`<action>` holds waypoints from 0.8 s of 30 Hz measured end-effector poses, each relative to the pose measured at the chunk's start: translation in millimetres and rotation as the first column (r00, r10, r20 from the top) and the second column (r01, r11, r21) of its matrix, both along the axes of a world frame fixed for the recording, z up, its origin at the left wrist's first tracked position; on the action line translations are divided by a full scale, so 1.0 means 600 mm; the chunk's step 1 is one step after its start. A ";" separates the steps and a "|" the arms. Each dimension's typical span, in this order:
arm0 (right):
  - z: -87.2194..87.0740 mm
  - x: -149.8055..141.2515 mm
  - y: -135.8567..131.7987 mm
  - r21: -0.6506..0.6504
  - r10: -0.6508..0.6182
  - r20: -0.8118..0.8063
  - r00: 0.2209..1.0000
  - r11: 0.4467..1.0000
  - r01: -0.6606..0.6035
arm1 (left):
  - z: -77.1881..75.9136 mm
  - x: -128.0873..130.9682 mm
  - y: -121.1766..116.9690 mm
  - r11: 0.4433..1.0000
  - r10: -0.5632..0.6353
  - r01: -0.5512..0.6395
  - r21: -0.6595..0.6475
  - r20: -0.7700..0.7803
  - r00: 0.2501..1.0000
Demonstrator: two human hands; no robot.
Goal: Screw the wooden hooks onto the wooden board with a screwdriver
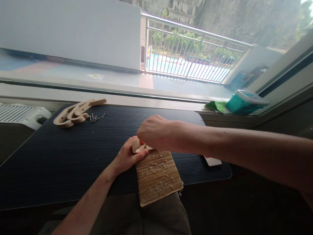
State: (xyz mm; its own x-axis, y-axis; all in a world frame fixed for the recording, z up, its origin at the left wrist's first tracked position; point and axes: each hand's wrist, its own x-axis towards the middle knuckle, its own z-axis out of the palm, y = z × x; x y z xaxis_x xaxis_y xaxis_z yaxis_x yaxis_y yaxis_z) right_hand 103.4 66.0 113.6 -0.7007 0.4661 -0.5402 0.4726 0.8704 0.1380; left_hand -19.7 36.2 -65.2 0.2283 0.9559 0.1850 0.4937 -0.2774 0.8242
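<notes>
My left hand point(127, 153) is closed around a pale wooden hook point(139, 148), thumb along its near side. The hook rests at the far end of a pitted cardboard piece point(158, 176), which overhangs the table's front edge. A small screw point(145, 146) stands up from the wood. My right hand point(153, 130) is a fist just above the hook. A bit of red shows beneath it, but most of what it grips is hidden. Several curved wooden hooks point(78, 112) lie at the back left, beside several loose screws point(95, 118).
The dark ridged table point(73, 169) stands against a window sill point(137, 101). A phone-like white object point(213, 161) lies under my right forearm. On the sill at right are a green cloth point(217, 106) and a teal box point(244, 102). A white radiator point(24, 114) is at left.
</notes>
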 end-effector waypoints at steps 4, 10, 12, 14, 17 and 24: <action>-0.015 -0.004 -0.002 -0.009 0.004 -0.041 0.999 1.000 -0.005 | 0.004 0.000 0.001 1.000 -0.006 0.006 -0.009 0.013 1.000; -0.021 -0.002 0.008 -0.011 -0.112 -0.045 0.993 0.994 0.111 | 0.006 0.002 -0.002 1.000 -0.021 0.021 -0.021 0.012 1.000; -0.016 0.000 0.010 -0.014 -0.118 -0.063 0.991 0.993 0.117 | 0.003 0.002 -0.002 0.999 -0.015 0.015 -0.029 0.016 1.000; -0.008 0.003 0.010 -0.025 -0.119 -0.050 0.992 0.993 0.118 | 0.001 0.002 -0.003 0.999 -0.014 0.015 -0.041 0.021 1.000; 0.002 0.006 0.010 -0.039 -0.088 -0.039 0.995 0.996 0.086 | 0.002 0.001 -0.003 0.998 -0.023 0.025 -0.065 0.022 0.999; -0.013 0.008 0.010 -0.021 0.000 -0.052 0.999 1.000 -0.001 | 0.000 0.000 -0.001 0.998 0.002 -0.001 -0.065 0.010 1.000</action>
